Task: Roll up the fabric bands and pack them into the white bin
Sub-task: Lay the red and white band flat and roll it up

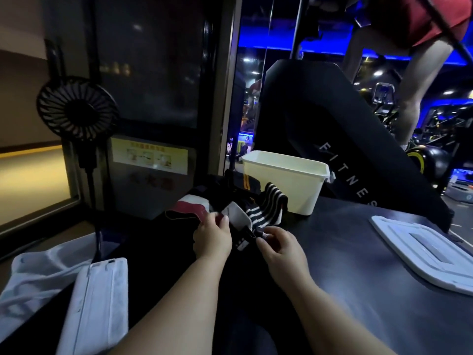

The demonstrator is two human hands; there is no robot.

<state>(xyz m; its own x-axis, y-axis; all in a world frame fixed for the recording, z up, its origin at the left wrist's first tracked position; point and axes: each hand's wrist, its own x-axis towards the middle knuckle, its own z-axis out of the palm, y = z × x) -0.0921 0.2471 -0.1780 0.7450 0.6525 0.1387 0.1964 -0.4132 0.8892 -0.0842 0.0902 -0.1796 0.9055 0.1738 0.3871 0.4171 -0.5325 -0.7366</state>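
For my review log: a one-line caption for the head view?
Both hands, left hand and right hand, grip a striped fabric band before the white bin.

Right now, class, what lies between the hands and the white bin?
In the head view, loose fabric bands lie piled between the hands (left, right) and the white bin.

Bands (266,211) look like woven cloth, matt, ribbed w/ black-and-white stripes; one beside them (188,210) is red and white cloth, soft-looking. Bin (286,185) is smooth white plastic, slight sheen; its lid (422,254) same plastic, glossier in the blue light. Table (358,290) is dark, smooth, semi-gloss, material unclear. Fan (76,110) is black matt plastic. White bag (38,275) at left looks like fine mesh cloth; pack (97,303) on it is matt white, prob. paper or cloth.
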